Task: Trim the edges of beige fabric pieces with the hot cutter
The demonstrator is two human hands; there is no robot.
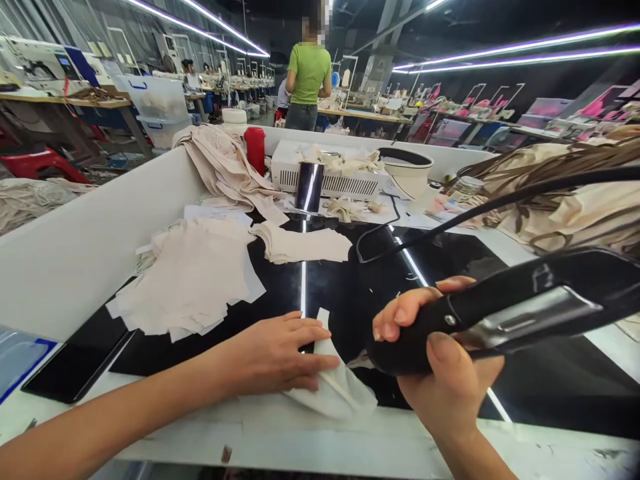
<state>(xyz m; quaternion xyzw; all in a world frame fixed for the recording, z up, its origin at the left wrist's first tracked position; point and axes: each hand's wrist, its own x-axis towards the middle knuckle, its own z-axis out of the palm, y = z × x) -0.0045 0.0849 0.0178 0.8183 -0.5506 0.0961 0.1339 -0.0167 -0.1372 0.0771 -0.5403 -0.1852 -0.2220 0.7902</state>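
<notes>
My left hand point(280, 353) lies on a pale cloth piece point(345, 392) near the table's front edge, its fingers stretched out and slightly apart. The cloth is creased, and one narrow end sticks up past my fingertips. Wrapped around a black corded hand tool point(515, 300) with a shiny metal lever is my right hand point(445, 380). The tool is held above the table, just right of the cloth; its exact kind is not clear. Ahead of my left hand sit a large pile of pale cut pieces point(190, 273) and a smaller stack of narrow cut pieces point(305, 245).
A black sheet point(340, 287) covers much of the table. Behind it stand a vented white box point(330, 177), a dark cylinder point(310, 187) and a red container point(255, 150). Fabric heaps point(590, 193) lie at right. A person in green point(309, 73) stands beyond the low white wall point(100, 247).
</notes>
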